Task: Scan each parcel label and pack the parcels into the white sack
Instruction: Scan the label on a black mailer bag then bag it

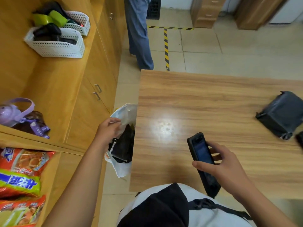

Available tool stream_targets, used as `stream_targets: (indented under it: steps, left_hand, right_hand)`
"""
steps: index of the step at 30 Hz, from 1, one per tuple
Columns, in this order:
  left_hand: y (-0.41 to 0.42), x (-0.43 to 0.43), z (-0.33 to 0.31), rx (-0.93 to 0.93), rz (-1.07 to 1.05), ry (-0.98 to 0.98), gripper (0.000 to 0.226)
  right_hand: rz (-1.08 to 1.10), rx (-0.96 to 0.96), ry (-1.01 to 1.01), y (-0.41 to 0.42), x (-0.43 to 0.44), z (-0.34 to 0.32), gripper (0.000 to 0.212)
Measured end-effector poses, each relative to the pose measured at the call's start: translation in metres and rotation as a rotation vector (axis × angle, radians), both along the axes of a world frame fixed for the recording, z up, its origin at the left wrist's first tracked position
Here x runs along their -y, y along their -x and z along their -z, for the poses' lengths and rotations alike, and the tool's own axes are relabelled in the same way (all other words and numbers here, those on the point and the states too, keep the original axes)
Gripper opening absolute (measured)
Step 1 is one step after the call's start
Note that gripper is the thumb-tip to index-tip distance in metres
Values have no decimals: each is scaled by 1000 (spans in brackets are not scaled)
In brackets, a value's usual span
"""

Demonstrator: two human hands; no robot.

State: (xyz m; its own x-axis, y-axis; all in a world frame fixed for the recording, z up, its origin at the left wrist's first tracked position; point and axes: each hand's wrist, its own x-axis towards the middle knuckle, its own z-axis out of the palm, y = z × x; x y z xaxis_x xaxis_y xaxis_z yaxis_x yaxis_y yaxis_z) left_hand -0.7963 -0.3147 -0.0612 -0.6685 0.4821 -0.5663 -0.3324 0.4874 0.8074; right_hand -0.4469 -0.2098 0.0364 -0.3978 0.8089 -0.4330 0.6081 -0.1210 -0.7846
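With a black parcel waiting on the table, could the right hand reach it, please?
Probably not yet: the table between is bare, but the right hand holds the scanner, leaving no grip for the black parcel.

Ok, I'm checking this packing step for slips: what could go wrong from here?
The left hand alone holds the white sack open; letting go may collapse its mouth. The black parcel lies far right on the table while the right hand grips the scanner, so it might go in unscanned.
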Motion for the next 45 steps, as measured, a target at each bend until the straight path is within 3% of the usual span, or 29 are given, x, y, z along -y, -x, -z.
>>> stream_targets:
  steps: [17,27,33,40,43,45]
  left_hand:
    - [-132,-95,-29,390,249,-109,9]
    - [-260,-217,-51,299,612,2,11]
    - [-375,-312,-60,78,833,65,15]
    - [-490,-393,-11,-665,1050,178,71]
    - [-516,-413,0,-910,1095,248,76]
    - [-525,-424,6,-973,1095,312,80]
  right_hand:
    - [235,-61,31,-66,-26,5,91]
    - [492,-87,79,-193,-62,12,88]
    - [629,-113,118,-283,-90,27,100]
    - [701,-136,164,-361,-123,50,84]
    - [714,-128,165,-385,-137,54,87]
    - [701,-127,163,-399,-148,57,85]
